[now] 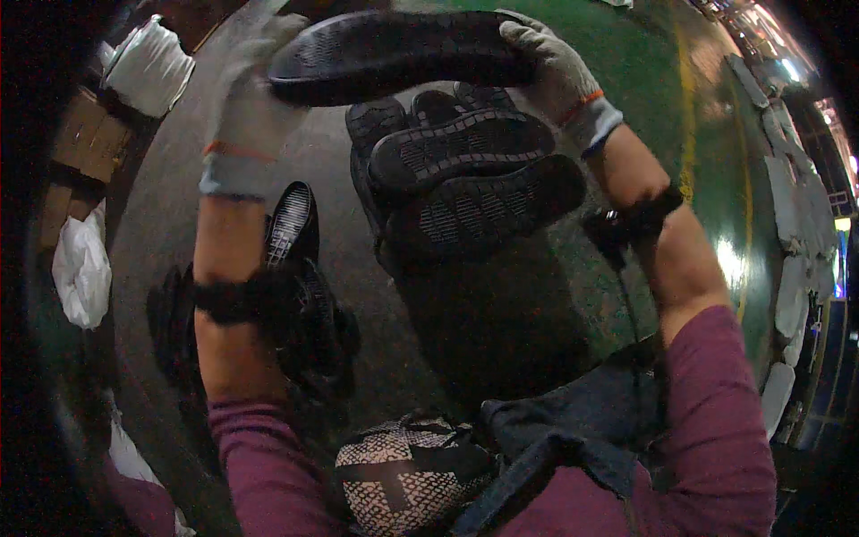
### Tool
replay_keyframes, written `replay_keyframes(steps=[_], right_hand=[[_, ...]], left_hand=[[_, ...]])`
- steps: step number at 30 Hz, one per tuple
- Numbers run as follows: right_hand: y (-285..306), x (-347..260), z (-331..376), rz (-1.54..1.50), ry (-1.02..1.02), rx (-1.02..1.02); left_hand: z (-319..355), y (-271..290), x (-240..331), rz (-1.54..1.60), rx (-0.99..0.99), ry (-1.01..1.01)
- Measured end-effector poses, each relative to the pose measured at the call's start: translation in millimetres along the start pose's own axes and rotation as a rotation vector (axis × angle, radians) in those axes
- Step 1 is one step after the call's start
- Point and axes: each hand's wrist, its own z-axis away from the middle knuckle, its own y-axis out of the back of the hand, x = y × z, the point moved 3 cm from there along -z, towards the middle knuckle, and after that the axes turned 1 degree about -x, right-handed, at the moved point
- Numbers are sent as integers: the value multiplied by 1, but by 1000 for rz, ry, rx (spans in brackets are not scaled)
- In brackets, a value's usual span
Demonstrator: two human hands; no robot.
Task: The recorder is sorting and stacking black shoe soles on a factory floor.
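Note:
A black shoe sole [403,54] is held up crosswise at the top of the view, its ridged tread partly showing. My right hand [555,76], in a pale knit work glove with an orange band, is closed round its right end. At the other end is my left hand [255,107], gloved the same way. It is smeared by motion and partly behind the sole, so its grip is unclear. Below the raised sole lie several more black soles [461,148], tread side up and piled together. Another group of dark soles [293,215] lies beside and under my left forearm.
Cardboard boxes [89,134], a white sack [150,64] and a white plastic bag [82,268] stand along the left. On the right, a yellow line [687,116] crosses the green floor before a row of grey, flat-looking pieces [783,215]. A patterned cloth [394,479] lies near my lap.

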Motion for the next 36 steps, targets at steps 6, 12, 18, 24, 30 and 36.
replay_keyframes(steps=[6,12,18,24,30,36], right_hand=[[-8,66,-35,253,-138,57],[36,87,-40,335,-360,-97],[68,83,-49,920,-227,-196],[-74,-9,-28,598,188,109],[-243,-68,61,278,392,-233],[-334,40,107,-10,-240,-222]], left_hand=[[-11,55,-70,-494,210,-14],[-7,1,-70,-1324,156,9],[106,121,-65,-1245,723,-564],[303,283,-63,-1654,1401,186],[286,281,-54,-1503,1438,335],[197,215,-79,-1709,573,857]])
